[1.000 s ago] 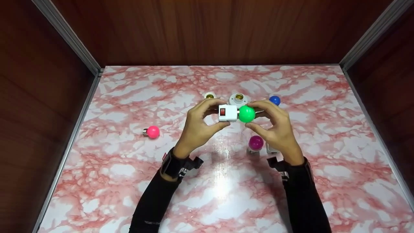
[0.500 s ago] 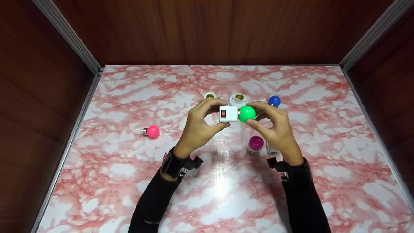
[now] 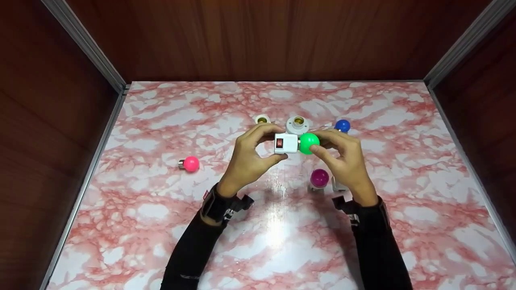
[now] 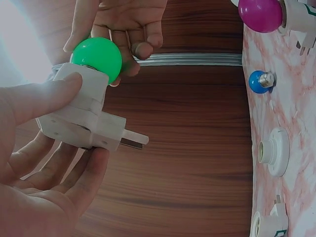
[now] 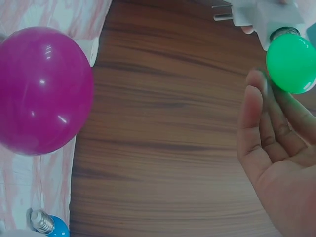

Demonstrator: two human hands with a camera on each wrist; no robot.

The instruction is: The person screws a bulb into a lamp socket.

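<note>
1 thumb [image 3: 321, 154] has slid across green bulb [image 3: 308, 141]: right hand [image 3: 347, 161] pinches, likely turning it; left hand [image 3: 248, 153] grips adjoining socket [image 3: 288, 144].

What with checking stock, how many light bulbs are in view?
4: the green bulb in the right hand, the blue bulb beyond that hand, the magenta bulb left of its wrist, and the pink bulb at left on the table. Others may be hidden.

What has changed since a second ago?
The right hand has moved its thumb from the near edge of the green bulb onto its face. Bulb and holder sit slightly lower in the head view. Neither was let go; the left hand still grips the holder. Pink bulb, blue bulb and purple bulb stayed put.
</note>
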